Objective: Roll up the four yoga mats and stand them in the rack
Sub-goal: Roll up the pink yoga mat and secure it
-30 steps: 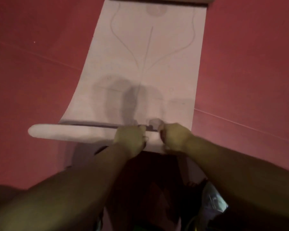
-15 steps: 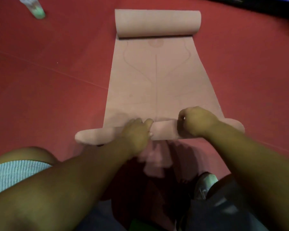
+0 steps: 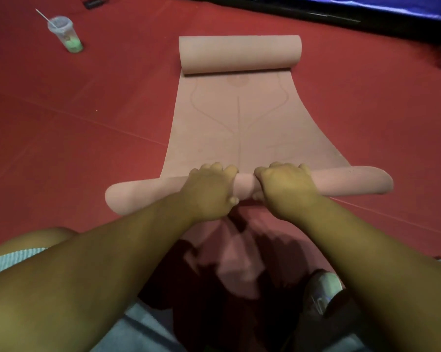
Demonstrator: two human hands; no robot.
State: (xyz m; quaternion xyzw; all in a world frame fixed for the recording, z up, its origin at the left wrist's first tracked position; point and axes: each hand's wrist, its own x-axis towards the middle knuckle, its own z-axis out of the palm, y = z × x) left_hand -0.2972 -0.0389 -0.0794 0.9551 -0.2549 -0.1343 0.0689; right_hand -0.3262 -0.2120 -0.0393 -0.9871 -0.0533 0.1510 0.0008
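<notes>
A pink yoga mat (image 3: 239,128) with faint line markings lies flat on the red floor in front of me. Its near end is wound into a thin roll (image 3: 143,194) that runs left to right. My left hand (image 3: 209,191) and my right hand (image 3: 288,189) sit side by side at the roll's middle, fingers curled over its top. The mat's far end is curled into a thicker roll (image 3: 239,53). No rack is in view.
A clear plastic cup (image 3: 65,34) with green drink and a straw stands on the red floor (image 3: 74,138) at the far left. A dark blue pad (image 3: 366,6) borders the floor at the back right. My shoe (image 3: 321,288) is below the hands.
My view has tilted up, bringing the far roll and the cup into sight. The near roll has grown slightly thicker and my hands have moved forward with it, back close together at its middle.
</notes>
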